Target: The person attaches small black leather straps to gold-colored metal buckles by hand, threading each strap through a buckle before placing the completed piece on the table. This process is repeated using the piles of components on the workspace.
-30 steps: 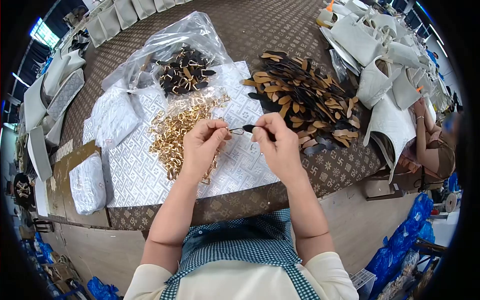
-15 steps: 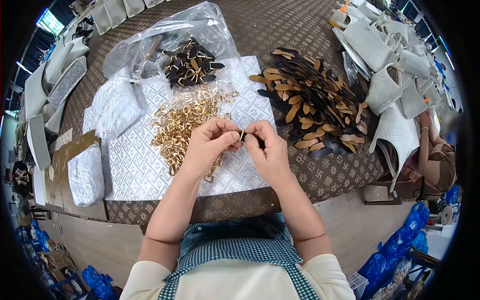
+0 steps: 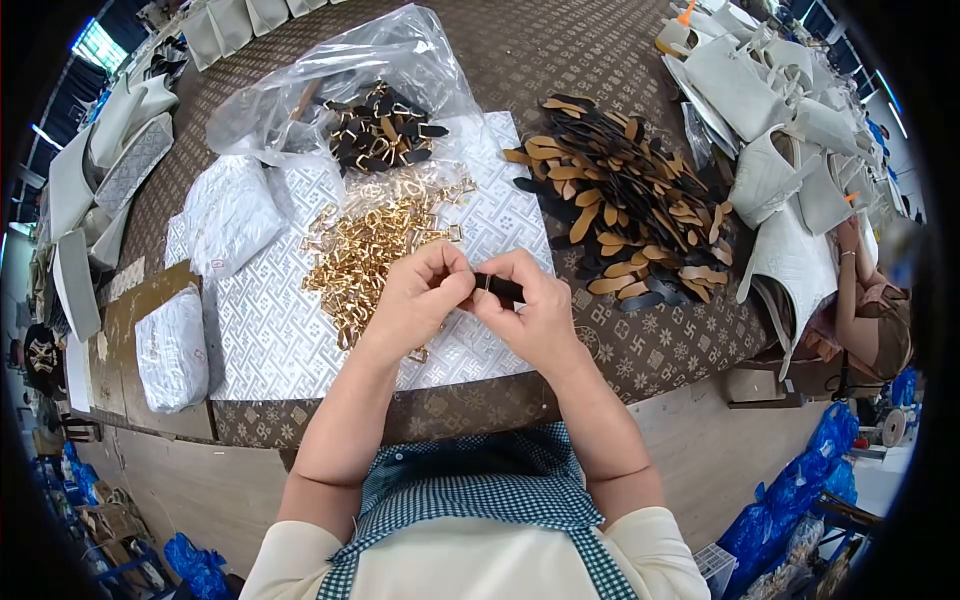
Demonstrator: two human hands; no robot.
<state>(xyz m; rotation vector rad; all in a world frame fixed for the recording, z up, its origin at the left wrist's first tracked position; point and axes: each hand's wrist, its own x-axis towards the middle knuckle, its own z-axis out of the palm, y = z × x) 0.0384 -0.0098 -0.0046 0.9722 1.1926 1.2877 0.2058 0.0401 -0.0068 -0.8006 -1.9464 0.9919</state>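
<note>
In front of my chest, both hands meet over the near part of the patterned sheet. A short black leather tab (image 3: pixel 503 288) spans the gap between my fingertips, with a small metallic glint near its left end. My left hand (image 3: pixel 425 298) is closed, thumb and index finger pinching that left end. Thumb and fingers of my right hand (image 3: pixel 535 305) grip the tab from the other side. Gold metal rings (image 3: pixel 365 255) lie in a loose heap behind my left hand. Beyond them are black tabs fitted with gold rings (image 3: pixel 380 130) on clear plastic.
Black and tan leather tabs (image 3: pixel 640 200) form a large pile on the right. Two white wrapped packages (image 3: pixel 172 350) are on the left. A clear plastic bag (image 3: pixel 400 50) spreads at the back. Pale bag pieces (image 3: pixel 780 230) stack along the right edge, beside another person's arm (image 3: pixel 850 300).
The black tab now shows clearly between my hands, where a gold piece showed before. My left fingers have closed more tightly and my right hand has turned slightly.
</note>
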